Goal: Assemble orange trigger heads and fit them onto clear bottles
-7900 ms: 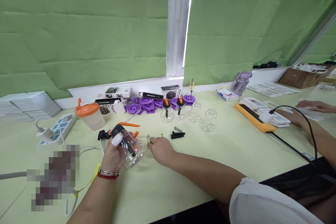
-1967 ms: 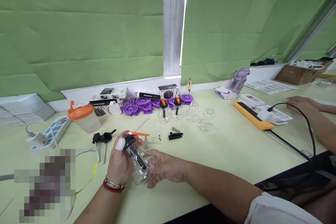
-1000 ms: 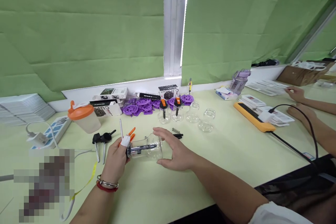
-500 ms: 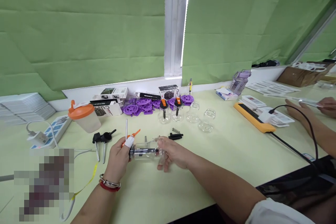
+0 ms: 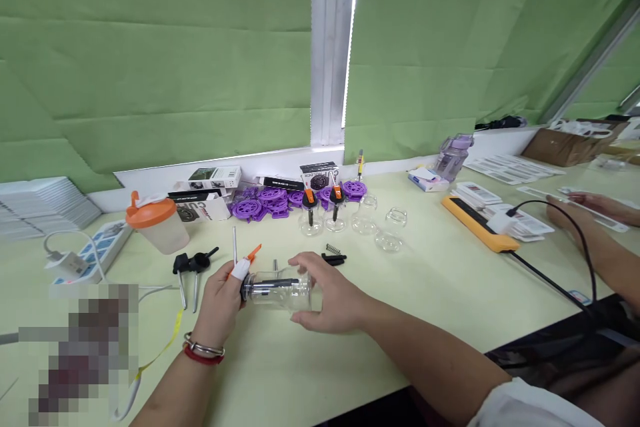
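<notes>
A clear glass bottle [image 5: 280,292] lies sideways between my hands, with a dark rod inside it. My left hand [image 5: 220,300], white wrap on its thumb, is closed around the black-collared top end; an orange lever [image 5: 255,253] and an upright metal tube [image 5: 235,245] stick out there. My right hand [image 5: 333,293] curls around the bottle's base, thumb below and fingers above. Just beyond lie a small spring [image 5: 333,249] and black plastic parts [image 5: 334,259]. To the left are black heads with metal tubes [image 5: 193,263].
Two glass bottles with orange-and-black tops [image 5: 311,213] stand before purple plastic pieces [image 5: 273,199]. Other glass bottles [image 5: 391,240] are to their right. An orange-lidded cup [image 5: 157,223] stands left; a yellow power strip [image 5: 477,227] lies right. Another person's hands [image 5: 575,233] are at far right.
My right hand has shifted its grasp on the bottle's base, with the thumb now below and the fingers above. My left hand keeps its hold. The other person's hands have moved slightly.
</notes>
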`<state>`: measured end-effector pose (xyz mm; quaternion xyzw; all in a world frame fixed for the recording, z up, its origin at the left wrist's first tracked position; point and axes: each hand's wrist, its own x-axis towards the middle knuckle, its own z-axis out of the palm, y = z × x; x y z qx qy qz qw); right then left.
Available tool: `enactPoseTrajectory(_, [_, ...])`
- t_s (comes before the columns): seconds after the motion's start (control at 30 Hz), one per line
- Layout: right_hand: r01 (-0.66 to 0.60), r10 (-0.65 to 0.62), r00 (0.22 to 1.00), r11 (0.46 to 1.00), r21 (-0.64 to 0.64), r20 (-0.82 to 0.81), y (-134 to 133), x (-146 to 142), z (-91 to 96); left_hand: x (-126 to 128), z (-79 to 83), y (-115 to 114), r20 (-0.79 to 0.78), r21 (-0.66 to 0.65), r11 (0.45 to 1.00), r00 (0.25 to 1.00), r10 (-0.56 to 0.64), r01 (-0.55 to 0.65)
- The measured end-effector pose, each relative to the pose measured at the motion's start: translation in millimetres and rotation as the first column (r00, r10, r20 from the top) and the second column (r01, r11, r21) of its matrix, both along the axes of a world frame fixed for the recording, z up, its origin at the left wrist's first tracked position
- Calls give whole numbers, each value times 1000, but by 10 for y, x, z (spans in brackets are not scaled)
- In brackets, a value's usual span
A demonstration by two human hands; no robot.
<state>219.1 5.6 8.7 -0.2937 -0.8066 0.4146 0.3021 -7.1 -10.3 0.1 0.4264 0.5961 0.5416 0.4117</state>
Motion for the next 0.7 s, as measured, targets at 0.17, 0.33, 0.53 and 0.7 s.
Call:
enactPoseTrajectory(0.17, [-20, -52, 994, 785, 619, 98, -13, 260, -64, -87, 8, 74, 98, -60, 986, 982, 160, -154])
enactPoseTrajectory(0.33, [512, -527, 844, 738, 440, -98, 27, 874, -284, -75, 24, 71, 121, -40, 989, 982, 147, -143])
enactPoseTrajectory(0.53, [848, -847, 529, 530, 13, 53, 35, 1449, -589, -34, 17, 53, 119, -75, 993, 988, 97, -88])
enactPoseTrajectory(0.7, [829, -827, 552, 558, 40, 103, 182, 1476, -731, -41, 15, 54, 123, -64, 996, 990, 70, -63])
